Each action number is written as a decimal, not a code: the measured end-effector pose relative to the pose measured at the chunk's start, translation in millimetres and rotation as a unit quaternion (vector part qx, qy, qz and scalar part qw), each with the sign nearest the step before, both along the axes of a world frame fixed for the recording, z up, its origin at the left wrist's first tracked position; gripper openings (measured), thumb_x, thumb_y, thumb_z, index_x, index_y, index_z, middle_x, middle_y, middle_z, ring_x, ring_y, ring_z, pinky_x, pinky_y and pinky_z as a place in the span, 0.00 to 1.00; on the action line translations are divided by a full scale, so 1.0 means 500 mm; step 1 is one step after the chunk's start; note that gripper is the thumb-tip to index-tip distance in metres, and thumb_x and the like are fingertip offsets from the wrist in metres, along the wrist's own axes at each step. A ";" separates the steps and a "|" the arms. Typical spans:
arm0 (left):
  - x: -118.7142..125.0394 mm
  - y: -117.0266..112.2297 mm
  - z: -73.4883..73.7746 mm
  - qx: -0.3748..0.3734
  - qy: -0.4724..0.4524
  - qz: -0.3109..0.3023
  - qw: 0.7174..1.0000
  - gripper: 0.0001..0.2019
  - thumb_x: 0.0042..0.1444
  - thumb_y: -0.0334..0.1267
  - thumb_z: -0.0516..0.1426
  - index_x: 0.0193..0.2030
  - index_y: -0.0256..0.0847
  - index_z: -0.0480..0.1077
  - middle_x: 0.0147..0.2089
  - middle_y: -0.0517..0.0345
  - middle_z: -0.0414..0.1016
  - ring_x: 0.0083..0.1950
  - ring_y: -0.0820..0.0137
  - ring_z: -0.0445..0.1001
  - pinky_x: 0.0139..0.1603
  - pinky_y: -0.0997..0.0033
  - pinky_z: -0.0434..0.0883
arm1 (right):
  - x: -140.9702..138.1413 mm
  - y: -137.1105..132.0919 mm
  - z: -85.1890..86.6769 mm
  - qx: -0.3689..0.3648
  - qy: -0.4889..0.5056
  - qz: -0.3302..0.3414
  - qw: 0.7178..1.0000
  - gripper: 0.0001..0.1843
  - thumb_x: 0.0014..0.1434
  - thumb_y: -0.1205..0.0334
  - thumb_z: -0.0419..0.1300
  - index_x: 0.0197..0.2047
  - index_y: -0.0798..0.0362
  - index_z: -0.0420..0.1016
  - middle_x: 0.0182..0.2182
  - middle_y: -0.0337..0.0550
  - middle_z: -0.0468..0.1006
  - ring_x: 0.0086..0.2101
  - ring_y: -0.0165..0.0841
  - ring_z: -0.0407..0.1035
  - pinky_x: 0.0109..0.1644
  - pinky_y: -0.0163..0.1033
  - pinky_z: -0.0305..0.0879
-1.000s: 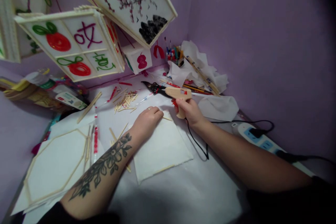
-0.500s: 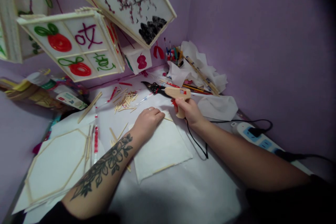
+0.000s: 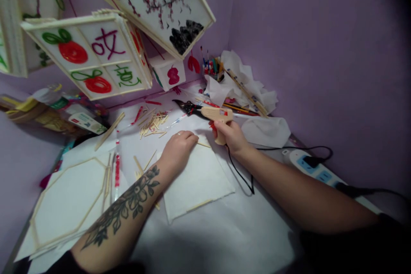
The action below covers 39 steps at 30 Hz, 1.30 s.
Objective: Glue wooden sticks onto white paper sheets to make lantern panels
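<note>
My right hand (image 3: pixel 234 137) is wrapped round the handle of a beige glue gun (image 3: pixel 216 114), with a finger by its red trigger. The gun's nozzle points left, close to black-handled pruning shears (image 3: pixel 189 108). My left hand (image 3: pixel 180 147) lies over the far left part of a white paper panel (image 3: pixel 199 182), fingers pressed together and down. From under its fingertips sticks out a thin wooden stick (image 3: pixel 204 144) along the panel's far edge. Another pale strip (image 3: pixel 199 205) runs along the near edge. The undersides of my left fingers are hidden.
Painted paper lanterns (image 3: pixel 86 58) hang at the upper left. Short sticks (image 3: pixel 154 124) lie in a pile behind my left hand. Framed paper (image 3: pixel 69 201) lies at left. A power strip (image 3: pixel 316 171) and the gun's black cord (image 3: pixel 240 173) are at right; crumpled paper (image 3: pixel 253 81) lies behind.
My left hand has shifted slightly to the left along the panel's far edge, showing a little more of the stick. My right hand and the glue gun stay put.
</note>
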<state>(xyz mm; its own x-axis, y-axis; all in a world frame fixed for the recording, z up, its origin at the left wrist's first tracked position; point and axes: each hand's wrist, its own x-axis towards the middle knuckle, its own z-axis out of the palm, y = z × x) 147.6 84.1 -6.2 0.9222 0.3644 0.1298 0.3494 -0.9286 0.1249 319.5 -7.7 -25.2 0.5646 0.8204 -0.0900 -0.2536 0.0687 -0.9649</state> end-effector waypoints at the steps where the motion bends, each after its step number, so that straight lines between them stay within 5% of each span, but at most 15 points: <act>1: -0.005 0.000 0.010 -0.014 -0.005 0.019 1.000 0.12 0.63 0.29 0.52 0.48 0.39 0.75 0.48 0.51 0.77 0.49 0.62 0.73 0.52 0.64 0.70 | 0.001 0.000 -0.001 0.001 -0.001 0.001 1.000 0.17 0.48 0.50 0.63 0.18 0.52 0.69 0.17 0.38 0.69 0.23 0.31 0.62 0.26 0.36 0.56; 7: -0.028 -0.050 0.092 -0.042 0.116 0.196 0.973 0.12 0.65 0.35 0.52 0.49 0.42 0.75 0.45 0.51 0.79 0.48 0.59 0.77 0.45 0.63 0.72 | -0.002 -0.006 0.007 -0.004 0.010 -0.006 1.000 0.15 0.47 0.49 0.64 0.25 0.54 0.73 0.18 0.37 0.70 0.22 0.30 0.61 0.24 0.36 0.55; 12: -0.015 -0.150 0.113 -0.090 0.252 0.162 0.950 0.19 0.66 0.45 0.53 0.59 0.39 0.67 0.42 0.48 0.81 0.42 0.56 0.80 0.33 0.65 0.71 | -0.018 -0.024 0.022 -0.022 0.015 -0.004 1.000 0.16 0.47 0.48 0.64 0.29 0.54 0.74 0.19 0.37 0.70 0.20 0.29 0.60 0.22 0.35 0.54; 19: -0.026 -0.220 0.089 -0.133 0.210 0.038 0.968 0.24 0.65 0.51 0.52 0.59 0.35 0.65 0.38 0.49 0.79 0.36 0.61 0.78 0.31 0.64 0.72 | -0.031 -0.046 0.028 -0.067 -0.013 0.008 0.998 0.15 0.50 0.49 0.64 0.29 0.53 0.75 0.19 0.38 0.71 0.21 0.30 0.62 0.21 0.35 0.54; 25: -0.033 -0.187 0.043 -0.081 0.126 0.061 0.987 0.17 0.63 0.49 0.57 0.50 0.38 0.70 0.41 0.50 0.75 0.43 0.58 0.75 0.34 0.62 0.74 | -0.024 -0.049 0.039 -0.117 -0.079 0.011 0.990 0.15 0.49 0.48 0.64 0.27 0.53 0.74 0.18 0.38 0.70 0.21 0.32 0.63 0.25 0.38 0.63; 31: -0.033 -0.169 0.021 -0.066 0.088 0.069 0.992 0.17 0.63 0.51 0.56 0.48 0.39 0.70 0.68 0.44 0.62 0.44 0.62 0.75 0.40 0.63 0.75 | -0.021 -0.051 0.031 -0.155 -0.101 0.032 0.982 0.18 0.48 0.46 0.64 0.30 0.53 0.75 0.23 0.41 0.74 0.23 0.34 0.67 0.28 0.41 0.69; 39: -0.021 -0.156 0.011 -0.069 0.101 0.070 0.990 0.23 0.63 0.56 0.52 0.54 0.40 0.67 0.72 0.43 0.56 0.42 0.60 0.78 0.36 0.61 0.74 | -0.012 -0.055 0.002 -0.167 -0.196 0.046 0.965 0.18 0.53 0.45 0.62 0.30 0.54 0.76 0.25 0.44 0.77 0.28 0.38 0.71 0.32 0.41 0.68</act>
